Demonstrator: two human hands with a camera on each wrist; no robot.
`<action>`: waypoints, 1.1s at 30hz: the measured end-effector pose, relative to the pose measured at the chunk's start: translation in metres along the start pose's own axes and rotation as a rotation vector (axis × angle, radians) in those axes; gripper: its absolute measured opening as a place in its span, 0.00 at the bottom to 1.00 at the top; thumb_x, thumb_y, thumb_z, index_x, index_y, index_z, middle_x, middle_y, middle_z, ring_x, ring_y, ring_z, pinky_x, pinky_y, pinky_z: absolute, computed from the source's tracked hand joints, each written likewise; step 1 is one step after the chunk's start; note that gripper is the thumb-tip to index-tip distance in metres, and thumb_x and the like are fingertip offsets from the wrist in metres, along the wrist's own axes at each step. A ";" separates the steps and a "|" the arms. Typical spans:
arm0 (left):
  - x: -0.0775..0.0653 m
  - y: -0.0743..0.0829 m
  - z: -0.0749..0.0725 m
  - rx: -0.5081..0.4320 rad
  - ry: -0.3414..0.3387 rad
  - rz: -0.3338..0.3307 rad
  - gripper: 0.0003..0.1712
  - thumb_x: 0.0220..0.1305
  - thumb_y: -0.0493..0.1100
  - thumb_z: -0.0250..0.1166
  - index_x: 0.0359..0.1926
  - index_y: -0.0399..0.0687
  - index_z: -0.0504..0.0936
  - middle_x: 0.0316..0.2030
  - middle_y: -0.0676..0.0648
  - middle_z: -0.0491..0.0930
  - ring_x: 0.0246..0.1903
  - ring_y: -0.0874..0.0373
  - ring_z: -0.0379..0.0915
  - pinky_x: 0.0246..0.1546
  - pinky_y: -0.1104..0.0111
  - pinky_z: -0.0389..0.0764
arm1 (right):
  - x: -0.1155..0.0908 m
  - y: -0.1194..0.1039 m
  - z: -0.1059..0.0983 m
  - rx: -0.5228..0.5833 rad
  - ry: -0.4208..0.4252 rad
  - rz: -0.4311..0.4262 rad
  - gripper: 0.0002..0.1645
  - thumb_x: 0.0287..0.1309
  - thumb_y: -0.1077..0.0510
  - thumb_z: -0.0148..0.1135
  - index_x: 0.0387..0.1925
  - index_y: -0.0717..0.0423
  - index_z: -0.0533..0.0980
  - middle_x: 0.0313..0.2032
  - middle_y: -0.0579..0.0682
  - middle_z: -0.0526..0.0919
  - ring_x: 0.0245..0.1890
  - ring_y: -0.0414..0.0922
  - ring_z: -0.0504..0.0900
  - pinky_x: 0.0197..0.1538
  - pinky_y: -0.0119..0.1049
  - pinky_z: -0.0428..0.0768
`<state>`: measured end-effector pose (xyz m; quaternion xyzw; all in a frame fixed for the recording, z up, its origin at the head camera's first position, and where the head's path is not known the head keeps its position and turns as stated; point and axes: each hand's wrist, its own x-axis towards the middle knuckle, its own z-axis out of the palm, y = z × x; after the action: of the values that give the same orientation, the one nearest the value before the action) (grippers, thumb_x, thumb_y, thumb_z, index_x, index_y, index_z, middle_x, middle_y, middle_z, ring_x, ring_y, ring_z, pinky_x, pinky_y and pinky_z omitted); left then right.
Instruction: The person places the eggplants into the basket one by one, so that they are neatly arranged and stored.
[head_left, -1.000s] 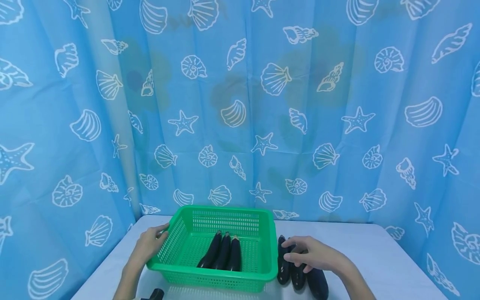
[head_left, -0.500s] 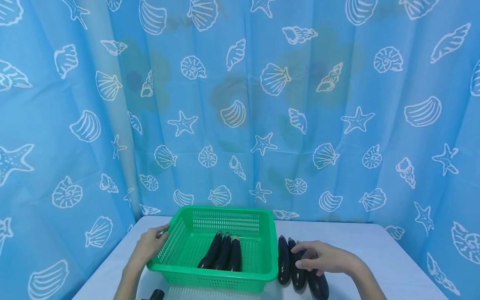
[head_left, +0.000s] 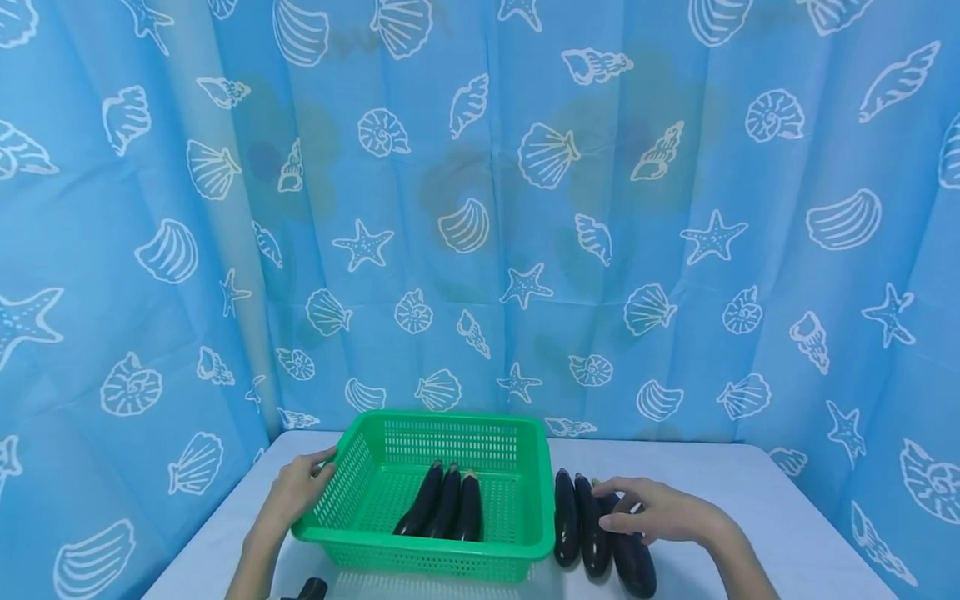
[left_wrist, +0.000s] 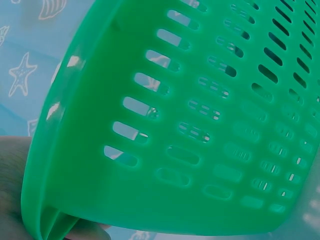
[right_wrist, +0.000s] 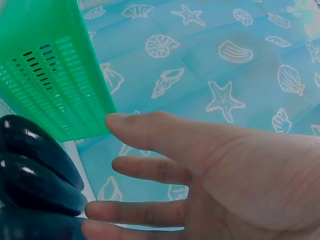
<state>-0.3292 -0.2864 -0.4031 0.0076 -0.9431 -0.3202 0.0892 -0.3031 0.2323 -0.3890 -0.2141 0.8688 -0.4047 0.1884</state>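
In the head view a green plastic basket (head_left: pixel 420 542) holds three dark eggplants (head_left: pixel 447 504) lying side by side. My left hand (head_left: pixel 296 490) grips its left rim; in the left wrist view the basket wall (left_wrist: pixel 90 165) hides most of that hand. To the right of the basket lie three more eggplants: a left one (head_left: pixel 566 521), a middle one (head_left: pixel 595 533) and a right one (head_left: pixel 634 567). Over the right one hovers my right hand (head_left: pixel 656 510), holding nothing. In the right wrist view its fingers (right_wrist: pixel 150 212) are spread, with tips close to the eggplants (right_wrist: pixel 40 185); contact is unclear.
All this is on a white table (head_left: pixel 720 475). A blue curtain (head_left: pixel 480 333) with shell prints encloses it at the back and both sides. By my left wrist, a small black object (head_left: pixel 312 589) is cut off at the lower edge.
My right hand has moved right, from above the left and middle eggplants to the right one, uncovering the other two. My left hand and the basket have stayed in place.
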 end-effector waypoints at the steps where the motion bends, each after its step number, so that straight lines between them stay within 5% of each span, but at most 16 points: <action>1: 0.000 0.000 0.000 0.000 0.001 -0.001 0.25 0.71 0.41 0.53 0.66 0.36 0.70 0.54 0.28 0.79 0.37 0.48 0.81 0.31 0.62 0.77 | 0.000 0.001 0.000 -0.004 0.001 0.004 0.34 0.64 0.46 0.61 0.64 0.62 0.68 0.49 0.62 0.82 0.46 0.57 0.83 0.40 0.54 0.83; 21: 0.000 0.000 0.001 0.000 0.000 -0.016 0.25 0.72 0.42 0.53 0.66 0.38 0.70 0.54 0.28 0.79 0.34 0.54 0.79 0.30 0.65 0.75 | 0.007 0.008 0.003 -0.179 0.160 0.228 0.31 0.56 0.48 0.69 0.59 0.54 0.74 0.46 0.54 0.83 0.44 0.52 0.83 0.47 0.55 0.81; 33: -0.001 -0.001 0.002 -0.009 0.008 0.000 0.25 0.72 0.41 0.53 0.66 0.37 0.70 0.52 0.28 0.79 0.30 0.56 0.77 0.28 0.66 0.74 | 0.011 0.013 0.007 -0.215 0.139 0.292 0.28 0.53 0.50 0.71 0.56 0.52 0.77 0.47 0.56 0.81 0.42 0.50 0.81 0.47 0.54 0.81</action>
<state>-0.3284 -0.2860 -0.4049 0.0086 -0.9412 -0.3246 0.0930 -0.3119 0.2299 -0.4052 -0.0760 0.9399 -0.2915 0.1608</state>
